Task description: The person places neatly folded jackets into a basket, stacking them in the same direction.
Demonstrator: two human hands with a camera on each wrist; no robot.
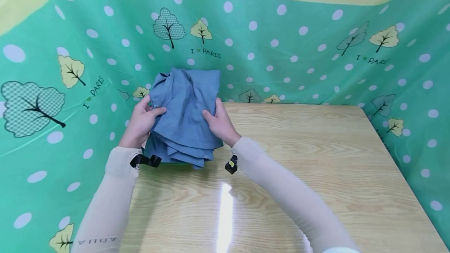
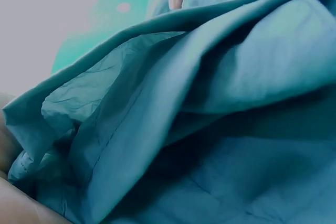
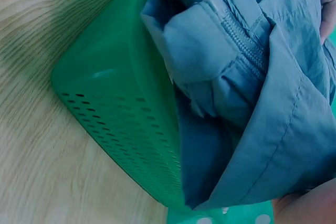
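A blue-grey folded garment point(image 1: 186, 108), with a zipper point(image 3: 244, 40) showing in the right wrist view, is held up between both hands. On its left side, my left hand point(image 1: 142, 122) grips the cloth, thumb in front and fingers behind. At the right edge, my right hand point(image 1: 222, 124) pinches it the same way. Below and behind the cloth stands a green perforated basket point(image 3: 110, 87); in the head view the garment hides nearly all of it. Loose folds point(image 2: 142, 124) fill the left wrist view. Whether the garment's lower part touches the basket's rim, I cannot tell.
A light wood-grain table point(image 1: 281, 175) spreads out to the right and in front. Green dotted cloth point(image 1: 299, 57) with printed trees hangs behind and along both sides, close to the left arm. A bright light reflection point(image 1: 225, 214) lies on the tabletop.
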